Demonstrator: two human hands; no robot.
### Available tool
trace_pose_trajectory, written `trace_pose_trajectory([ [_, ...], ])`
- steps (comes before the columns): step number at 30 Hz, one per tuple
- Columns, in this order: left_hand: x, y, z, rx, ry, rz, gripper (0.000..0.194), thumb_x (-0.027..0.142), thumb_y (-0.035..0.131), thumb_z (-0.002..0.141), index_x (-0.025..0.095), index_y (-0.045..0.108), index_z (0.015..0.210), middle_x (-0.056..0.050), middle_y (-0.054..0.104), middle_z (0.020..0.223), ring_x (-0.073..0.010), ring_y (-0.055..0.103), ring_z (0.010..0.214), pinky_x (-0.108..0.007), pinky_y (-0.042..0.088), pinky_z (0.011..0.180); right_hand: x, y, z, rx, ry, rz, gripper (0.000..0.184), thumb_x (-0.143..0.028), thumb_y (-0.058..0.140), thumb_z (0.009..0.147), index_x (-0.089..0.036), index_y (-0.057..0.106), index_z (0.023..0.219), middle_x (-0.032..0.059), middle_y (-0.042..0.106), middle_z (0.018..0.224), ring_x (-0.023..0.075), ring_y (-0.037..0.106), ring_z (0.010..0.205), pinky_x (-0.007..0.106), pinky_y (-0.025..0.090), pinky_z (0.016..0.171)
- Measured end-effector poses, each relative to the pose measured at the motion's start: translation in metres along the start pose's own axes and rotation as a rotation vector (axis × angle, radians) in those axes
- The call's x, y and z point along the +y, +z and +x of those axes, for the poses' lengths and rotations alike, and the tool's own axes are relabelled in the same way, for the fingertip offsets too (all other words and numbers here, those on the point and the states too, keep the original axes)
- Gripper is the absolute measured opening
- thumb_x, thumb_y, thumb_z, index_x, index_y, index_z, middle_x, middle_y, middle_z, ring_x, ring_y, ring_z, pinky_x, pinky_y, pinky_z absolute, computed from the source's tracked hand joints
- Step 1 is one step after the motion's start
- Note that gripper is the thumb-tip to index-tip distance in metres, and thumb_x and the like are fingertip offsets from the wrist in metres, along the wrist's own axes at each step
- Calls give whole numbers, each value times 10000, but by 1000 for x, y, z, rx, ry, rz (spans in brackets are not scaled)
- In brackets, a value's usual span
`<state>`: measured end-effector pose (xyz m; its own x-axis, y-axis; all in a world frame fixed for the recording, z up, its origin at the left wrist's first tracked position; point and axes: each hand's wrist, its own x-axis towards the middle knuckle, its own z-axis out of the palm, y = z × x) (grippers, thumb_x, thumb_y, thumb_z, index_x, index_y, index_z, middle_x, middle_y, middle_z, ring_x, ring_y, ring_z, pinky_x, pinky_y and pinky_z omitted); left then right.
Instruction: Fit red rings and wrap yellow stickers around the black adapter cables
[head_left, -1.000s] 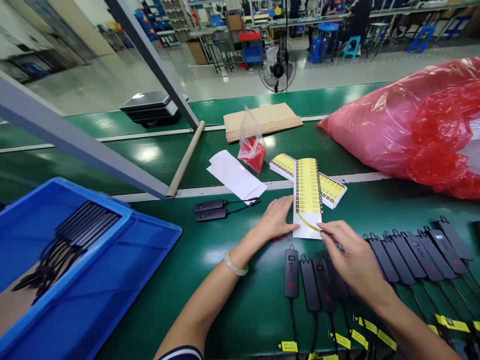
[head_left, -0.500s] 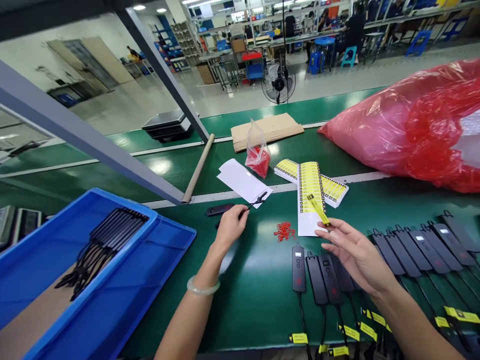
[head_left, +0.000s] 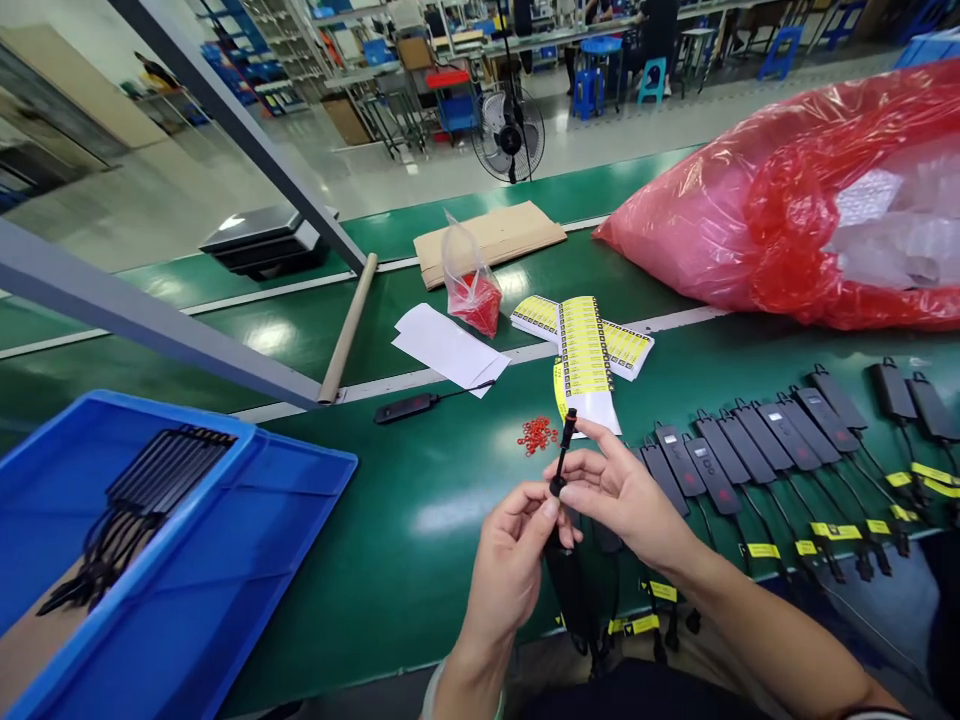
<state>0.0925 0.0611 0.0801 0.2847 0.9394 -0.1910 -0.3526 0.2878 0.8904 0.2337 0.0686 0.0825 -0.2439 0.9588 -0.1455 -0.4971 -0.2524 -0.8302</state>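
Note:
My left hand (head_left: 514, 555) pinches a black cable (head_left: 561, 462) between thumb and fingers. My right hand (head_left: 626, 500) closes on the same cable from the other side, its index finger stretched beside the upright connector (head_left: 570, 418). An orange-red band shows near the connector's tip. Below the hands hangs a black controller box (head_left: 568, 585), partly hidden by the fingers. A yellow label (head_left: 559, 385) shows at the left edge of the label sheet (head_left: 585, 345), behind the connector; I cannot tell whether it touches a finger. Small red rings (head_left: 534, 436) lie in a pile nearby.
Several black controllers (head_left: 724, 440) with yellow-tagged cables line the right side. Another controller (head_left: 405, 408) lies left, by white papers (head_left: 446, 350). A blue bin (head_left: 300, 490) holds more. Farther back are a bag of red pieces (head_left: 472, 295), cardboard (head_left: 517, 235) and a large red bag (head_left: 697, 220).
My left hand has brought a cable right and toward me from near the white papers. My right hand has moved left to meet it. The view has shifted right.

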Motion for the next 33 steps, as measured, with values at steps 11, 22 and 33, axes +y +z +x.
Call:
trace_pose_trajectory([
  [11,-24,10,-31,43,-90,33,219,375,671,869,158,653,901,65,507,514,-51,480,409,-170,447,464,-14,-3,-10,283,-208,9,646,-174,711,804,-270,358,1336,-29,664,856,119,622,879,267,477,871],
  [22,-14,14,-36,192,-93,-189,212,341,751,792,140,711,845,23,649,696,-1,476,321,-165,526,432,-33,-14,-28,60,-144,-269,93,-282,677,872,-218,619,908,4,665,904,110,637,839,220,507,745],
  [33,-16,18,-40,188,-47,-247,204,314,762,785,166,705,912,32,662,663,-33,548,345,-154,544,444,-20,-1,-19,-117,201,-203,373,-379,817,700,-199,491,726,-29,648,604,95,550,544,234,427,557],
])
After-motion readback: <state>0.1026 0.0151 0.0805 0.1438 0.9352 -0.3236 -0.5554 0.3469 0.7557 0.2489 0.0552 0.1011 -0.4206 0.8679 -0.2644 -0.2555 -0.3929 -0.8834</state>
